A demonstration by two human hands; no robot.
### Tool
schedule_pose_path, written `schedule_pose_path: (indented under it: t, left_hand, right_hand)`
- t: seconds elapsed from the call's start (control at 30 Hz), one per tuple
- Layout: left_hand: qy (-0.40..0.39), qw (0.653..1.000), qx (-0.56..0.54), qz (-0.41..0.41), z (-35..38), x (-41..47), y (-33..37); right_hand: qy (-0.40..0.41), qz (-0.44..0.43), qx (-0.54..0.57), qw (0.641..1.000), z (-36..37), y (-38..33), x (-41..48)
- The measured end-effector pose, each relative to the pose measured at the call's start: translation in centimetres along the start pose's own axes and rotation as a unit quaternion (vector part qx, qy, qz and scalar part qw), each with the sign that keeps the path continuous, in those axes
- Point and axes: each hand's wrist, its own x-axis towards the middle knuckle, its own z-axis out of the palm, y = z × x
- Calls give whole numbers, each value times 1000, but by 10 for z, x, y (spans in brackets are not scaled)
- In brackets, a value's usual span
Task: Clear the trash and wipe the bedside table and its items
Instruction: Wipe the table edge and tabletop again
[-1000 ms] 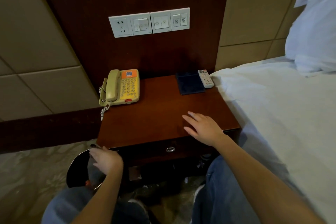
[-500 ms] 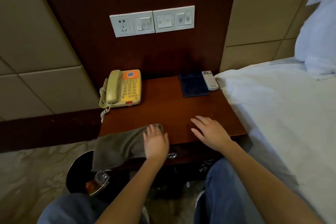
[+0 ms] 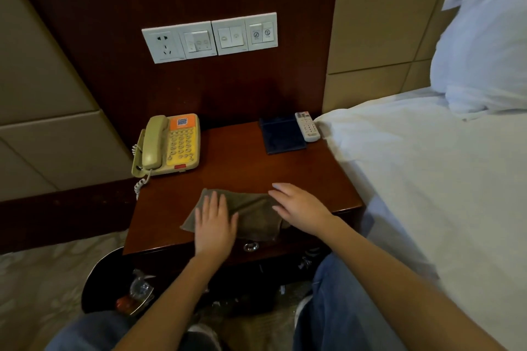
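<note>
A grey-brown cloth (image 3: 255, 215) lies spread on the front of the dark wooden bedside table (image 3: 236, 168). My left hand (image 3: 215, 222) rests flat on the cloth's left part with straight fingers. My right hand (image 3: 299, 206) lies flat on its right part, fingers pointing left. A beige and orange telephone (image 3: 169, 145) stands at the table's back left. At the back right are a dark blue folder (image 3: 282, 135) and a white remote control (image 3: 307, 126). A black trash bin (image 3: 114, 285) holding crumpled clear plastic and something red stands on the floor at the table's left front.
A bed with a white sheet (image 3: 427, 179) and a pillow (image 3: 484, 45) borders the table on the right. A socket and switch panel (image 3: 209, 37) is on the dark wood wall behind. The table has a drawer with a metal ring pull (image 3: 251, 246).
My left hand came up from the bin with the cloth and laid it across the table's front. My right hand moved onto the cloth's right part.
</note>
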Motion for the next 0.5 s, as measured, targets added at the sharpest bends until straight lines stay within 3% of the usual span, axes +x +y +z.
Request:
schedule_pose_path:
  t: [0.2, 0.5]
  left_hand:
    - [-116, 992, 36, 40, -3, 2, -31]
    - [-148, 969, 77, 185, 9, 12, 44]
  right_hand:
    - [-161, -5, -18, 987, 26, -30, 12]
    - [-126, 101, -68, 985, 28, 9, -61]
